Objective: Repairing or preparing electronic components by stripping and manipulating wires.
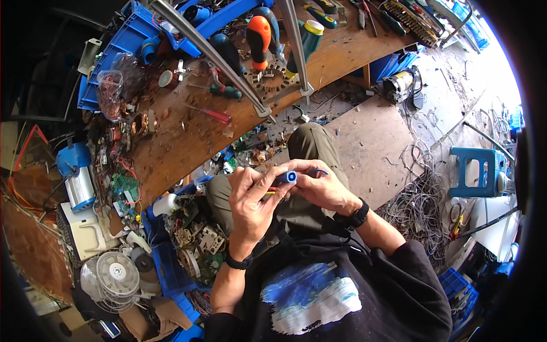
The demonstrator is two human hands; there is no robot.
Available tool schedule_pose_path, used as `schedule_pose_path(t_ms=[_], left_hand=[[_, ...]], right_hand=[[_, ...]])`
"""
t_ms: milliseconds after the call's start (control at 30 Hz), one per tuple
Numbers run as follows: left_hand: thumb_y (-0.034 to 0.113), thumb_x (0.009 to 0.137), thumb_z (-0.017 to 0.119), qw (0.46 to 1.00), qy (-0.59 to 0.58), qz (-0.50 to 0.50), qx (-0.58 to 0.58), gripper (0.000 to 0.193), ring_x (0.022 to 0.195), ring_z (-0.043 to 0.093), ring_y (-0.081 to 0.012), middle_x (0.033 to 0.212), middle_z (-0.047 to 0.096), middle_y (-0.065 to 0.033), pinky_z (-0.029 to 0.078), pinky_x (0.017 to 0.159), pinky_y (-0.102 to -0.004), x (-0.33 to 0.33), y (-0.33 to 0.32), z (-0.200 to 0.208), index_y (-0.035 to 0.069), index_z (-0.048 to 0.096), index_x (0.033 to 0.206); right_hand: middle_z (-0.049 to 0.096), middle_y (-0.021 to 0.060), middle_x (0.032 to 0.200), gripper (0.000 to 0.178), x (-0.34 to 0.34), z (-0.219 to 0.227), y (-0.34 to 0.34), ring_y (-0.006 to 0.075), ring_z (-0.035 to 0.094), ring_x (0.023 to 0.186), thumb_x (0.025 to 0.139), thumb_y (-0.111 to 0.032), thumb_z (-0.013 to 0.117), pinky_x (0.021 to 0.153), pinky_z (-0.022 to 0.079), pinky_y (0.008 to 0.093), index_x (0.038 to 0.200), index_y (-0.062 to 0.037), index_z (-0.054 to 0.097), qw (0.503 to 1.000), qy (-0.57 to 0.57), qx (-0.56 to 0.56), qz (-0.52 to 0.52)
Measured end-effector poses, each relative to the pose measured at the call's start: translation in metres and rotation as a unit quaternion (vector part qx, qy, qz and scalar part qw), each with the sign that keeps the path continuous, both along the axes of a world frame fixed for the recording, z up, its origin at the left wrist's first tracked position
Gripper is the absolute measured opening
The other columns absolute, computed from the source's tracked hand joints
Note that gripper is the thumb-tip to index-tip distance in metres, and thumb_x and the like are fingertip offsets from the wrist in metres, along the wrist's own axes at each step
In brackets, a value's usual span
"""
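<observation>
In front of my lap, both hands meet at a small blue cylinder (pixel 291 176) with a hole in its end. My left hand (pixel 253 196) grips it from the left, fingers bent around it. From the other side my right hand (pixel 325 191) closes its thumb and fingers on it too. A thin yellow and red piece (pixel 271 191) shows by my left fingers; it may be wire. A blue strip (pixel 319 171) curves over my right fingers. The cylinder's rear part is hidden by the hands.
A wooden bench (pixel 165 165) ahead bears a red-handled screwdriver (pixel 213 115), an orange-and-black handled tool (pixel 258 40) and metal rods (pixel 213 57). A blue crate (pixel 165 268) of scrap parts stands left. Tangled cables (pixel 419 208) and a blue stool (pixel 476 172) lie right.
</observation>
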State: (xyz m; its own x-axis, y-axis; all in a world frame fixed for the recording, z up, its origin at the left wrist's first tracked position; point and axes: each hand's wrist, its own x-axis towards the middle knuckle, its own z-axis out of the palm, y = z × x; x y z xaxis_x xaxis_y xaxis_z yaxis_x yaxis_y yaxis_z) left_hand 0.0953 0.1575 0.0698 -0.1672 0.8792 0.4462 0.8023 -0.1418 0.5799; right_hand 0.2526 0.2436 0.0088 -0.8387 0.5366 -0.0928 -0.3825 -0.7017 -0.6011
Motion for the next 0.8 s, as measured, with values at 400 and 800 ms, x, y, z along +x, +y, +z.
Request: schedule_pose_path(t_ms=[400,800], left_hand=[[0.016,0.080,0.086,0.999,0.002,-0.040,-0.026,0.026,0.077,0.050,-0.0260,0.077,0.049,-0.0056,0.043,0.072,-0.0395,0.020,0.014,0.008,0.007,0.076,0.101],[0.022,0.088,0.080,0.994,-0.065,-0.007,-0.090,0.022,0.084,0.047,-0.0235,0.083,0.046,-0.0038,0.040,0.083,-0.0378,0.032,0.018,0.005,0.007,0.074,0.101]], right_hand=[[0.069,0.0060,0.119,0.032,0.030,-0.004,0.017,0.0126,0.063,0.110,0.100,-0.013,0.067,0.097,0.050,0.0286,0.128,0.0026,0.063,0.997,-0.012,0.076,0.014],[0.074,0.0043,0.096,0.022,0.126,-0.019,0.043,0.0078,0.064,0.086,0.098,-0.020,0.073,0.078,0.050,0.0231,0.109,-0.0012,0.070,0.967,-0.148,0.141,-0.151]])
